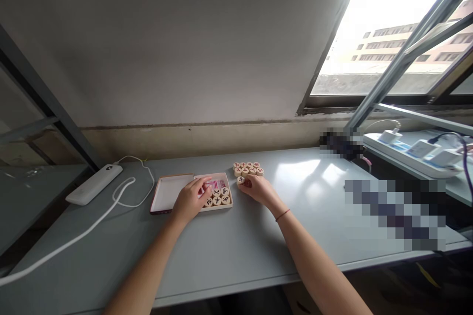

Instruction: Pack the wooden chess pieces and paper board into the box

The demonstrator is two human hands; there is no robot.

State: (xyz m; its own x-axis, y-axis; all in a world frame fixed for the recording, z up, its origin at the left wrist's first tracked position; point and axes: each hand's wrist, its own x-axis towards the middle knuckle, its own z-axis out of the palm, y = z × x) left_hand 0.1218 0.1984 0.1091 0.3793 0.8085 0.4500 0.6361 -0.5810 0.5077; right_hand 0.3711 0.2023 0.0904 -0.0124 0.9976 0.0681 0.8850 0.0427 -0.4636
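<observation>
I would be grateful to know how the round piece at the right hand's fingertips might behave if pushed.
Lying flat, character up, the round piece would probably slide rather than tip. Its circular outline suggests it could roll if stood on edge. Its thick, solid-looking body should probably stay rigid when pinched.

Window (354,54) glare whitens the desk (207,256); wall (185,44) dim.

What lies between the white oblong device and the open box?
In the head view, a looped white cable lies there on the grey desk.
</observation>
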